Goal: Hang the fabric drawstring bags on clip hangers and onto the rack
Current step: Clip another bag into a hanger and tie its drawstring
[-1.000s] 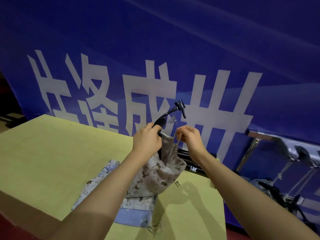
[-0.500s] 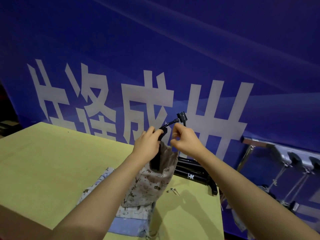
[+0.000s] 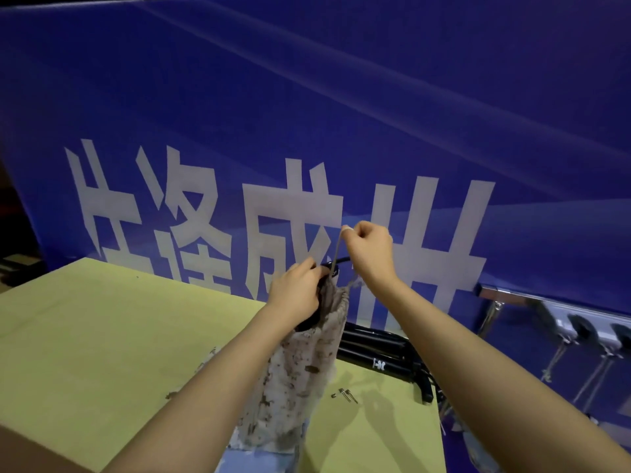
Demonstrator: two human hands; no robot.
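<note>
Soft printed cotton is bunched under the left hand [image 3: 300, 291], which grips the gathered mouth of the drawstring bag [image 3: 300, 377] together with the black clip hanger [image 3: 336, 264]. I think the hand holds both at once so that the mouth stays closed at the clip and does not slip. The bag hangs down from this grip, above the table, with its lower end near the other fabric that lies there.

The right hand [image 3: 370, 250] is higher and a little apart from the left. Its fingers pinch the drawstring [image 3: 338, 249] and pull it upward, so the cord stands tight between the bag mouth and the fingertips. To me this pull is for tightening the mouth, or for bringing the cord to the hanger; I cannot tell which. Most of the hanger is hidden behind the hands, so I cannot say if a clip already bites the fabric.

Below, on the yellow-green table [image 3: 102, 353], a pale blue cloth [image 3: 259, 455] lies under the hanging bag, perhaps another bag that waits. Some small metal pieces [image 3: 345, 394] lie just beside, and black folded bars [image 3: 375, 349] rest at the far edge. At the right stands the metal rack [image 3: 505, 293], well apart from the hands, with clip hangers [image 3: 580, 329] already on it. A blue banner [image 3: 307, 114] with white letters fills the background.
</note>
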